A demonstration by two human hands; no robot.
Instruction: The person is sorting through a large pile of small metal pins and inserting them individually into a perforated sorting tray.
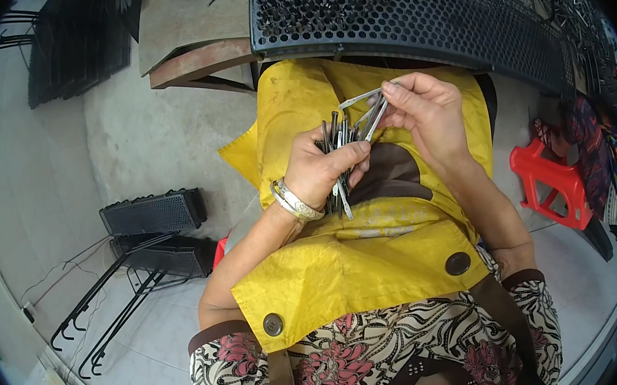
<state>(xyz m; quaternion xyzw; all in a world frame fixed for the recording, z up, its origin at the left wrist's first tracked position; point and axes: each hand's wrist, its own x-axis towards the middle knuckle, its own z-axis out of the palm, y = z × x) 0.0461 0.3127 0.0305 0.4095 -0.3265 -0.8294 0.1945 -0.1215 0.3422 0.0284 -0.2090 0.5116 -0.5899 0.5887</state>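
Observation:
In front of my lap, my left hand (327, 164) is closed around a bundle of slim metal pieces (338, 141), some dark and some silvery. Their ends stick out above and below the fist. To its right, my right hand (426, 109) pinches a few thin silvery metal strips (377, 119) between thumb and fingers. The lower ends of these strips meet the top of the bundle near my left thumb. One strip points out to the left. Exactly what kind of pieces they are is too small to tell. A yellow apron (292, 108) lies beneath both hands.
Ahead stands a long black perforated rack (411, 27) with many dark pieces upright in its holes. A wooden bench (194, 35) adjoins it at left. Black perforated racks (153, 212) with hooked rods are on the left floor. A red stool (552, 182) stands right, beside a person's patterned clothing (588, 137).

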